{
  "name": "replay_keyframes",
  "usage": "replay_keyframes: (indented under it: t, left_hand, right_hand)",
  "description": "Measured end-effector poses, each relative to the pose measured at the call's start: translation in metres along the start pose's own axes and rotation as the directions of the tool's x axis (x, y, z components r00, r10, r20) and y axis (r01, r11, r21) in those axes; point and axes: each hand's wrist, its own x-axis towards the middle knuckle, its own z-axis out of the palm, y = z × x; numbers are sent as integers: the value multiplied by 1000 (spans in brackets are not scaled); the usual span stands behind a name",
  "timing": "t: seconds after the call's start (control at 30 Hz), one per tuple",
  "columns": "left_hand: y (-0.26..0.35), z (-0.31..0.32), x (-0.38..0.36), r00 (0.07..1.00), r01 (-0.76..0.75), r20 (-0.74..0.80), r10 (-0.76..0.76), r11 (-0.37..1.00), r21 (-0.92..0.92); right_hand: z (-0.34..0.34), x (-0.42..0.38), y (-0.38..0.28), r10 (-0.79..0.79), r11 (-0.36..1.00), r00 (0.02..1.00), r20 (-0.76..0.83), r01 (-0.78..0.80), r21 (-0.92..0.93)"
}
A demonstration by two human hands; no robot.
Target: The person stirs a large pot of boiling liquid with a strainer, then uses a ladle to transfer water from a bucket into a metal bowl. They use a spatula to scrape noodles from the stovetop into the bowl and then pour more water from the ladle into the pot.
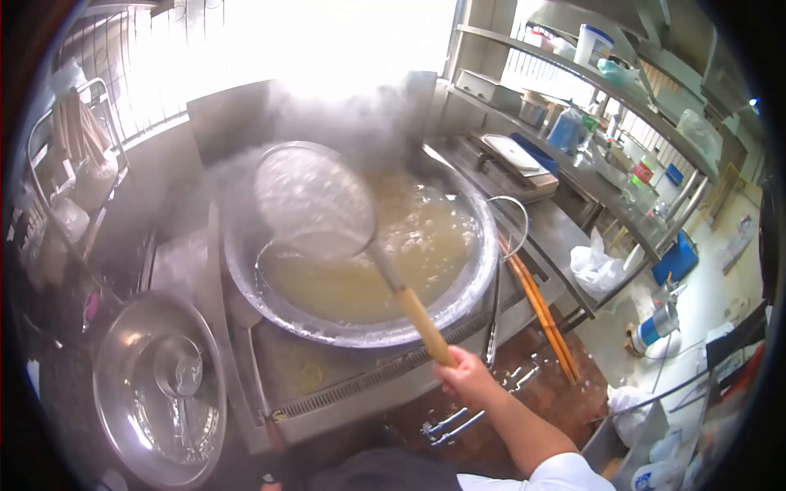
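My right hand (463, 378) is wrapped round the wooden handle end of a large round strainer (315, 200). The strainer is tilted above a wide metal pot (282, 323) of bubbling, yellowish liquid (385, 286), and steam rises round it. Whether the strainer holds anything is hard to tell through the steam. At the bottom edge only a small bit of my left hand (271, 486) shows, low and close to a dark handle; its fingers are hidden.
At the left stands a large steel bowl (110, 376) with a ladle (187, 409) in it. A long-handled utensil (258, 372) lies left of the pot. Long wooden sticks (540, 315) lean on the right, near a white plastic bag (596, 266). Loaded shelves (565, 61) run along the right.
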Motion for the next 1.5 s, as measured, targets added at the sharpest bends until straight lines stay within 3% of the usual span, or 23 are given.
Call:
replay_keyframes:
  t: [0.1, 0.17, 0.2, 0.27, 0.37, 0.43, 0.5, 0.57, 0.6, 0.67, 0.9, 0.97, 1.03, 1.13, 1.23, 1.37, 1.5]
  left_hand:
    - [0, 8, -8, 999, 8, -42, -10, 999, -43]
    - [-5, 16, -20, 997, 29, -64, -33, 997, -64]
    - [12, 26, -47, 995, 39, -85, -50, 992, -124]
    - [41, 45, -91, 991, 59, -105, -81, 978, -202]
    - [46, 60, -118, 989, 118, -58, -140, 952, -282]
    - [38, 70, -115, 986, 133, -71, -152, 967, -218]
    - [20, 77, -103, 986, 152, -24, -164, 951, -271]
    - [13, 82, -99, 985, 172, 29, -171, 935, -311]
    - [12, 86, -102, 985, 169, 15, -174, 931, -324]
    - [9, 90, -98, 984, 173, 8, -181, 923, -343]
    - [10, 94, -63, 991, 120, -24, -134, 939, -323]
    - [40, 88, -74, 993, 82, -69, -92, 988, -134]
    - [35, 80, -62, 994, 77, -70, -82, 994, -75]
    - [11, 67, -24, 990, 129, 82, -117, 979, -161]
    - [1, 52, -14, 992, 106, 89, -92, 980, -169]
    - [-11, 31, -10, 995, 51, 87, -42, 993, -107]
    - [-23, 9, -4, 988, 100, 126, -89, 991, -85]
  right_hand:
    - [-31, 69, -16, -52, 997, 992, -114, 58, 50]
    - [-64, 121, -31, -112, 993, 958, -263, 96, -73]
    - [-86, 146, -38, -154, 983, 942, -298, 115, -145]
    - [-140, 207, -48, -270, 863, 854, -445, 10, -505]
    - [-203, 266, -61, -420, 641, 765, -488, -131, -756]
    - [-212, 285, -59, -303, 608, 772, -558, -295, -737]
    - [-159, 262, -87, 77, 649, 755, -651, -533, -542]
    - [-150, 270, -79, 336, 540, 796, -503, -601, -589]
    - [-151, 272, -72, 338, 534, 793, -507, -606, -590]
    - [-152, 273, -57, 364, 490, 878, -311, -465, -738]
    - [-115, 229, -45, 487, 614, 870, -74, -401, -680]
    - [-101, 208, -44, 515, 633, 854, -66, -432, -643]
    - [-94, 192, -34, 601, 659, 800, -6, -499, -562]
    - [-71, 155, -42, 648, 709, 751, 130, -531, -464]
    - [-58, 126, -38, 677, 735, 675, 292, -611, -293]
    - [-35, 86, -30, 648, 727, 643, 408, -681, -82]
    - [-13, 46, -24, 568, 692, 611, 552, -717, 82]
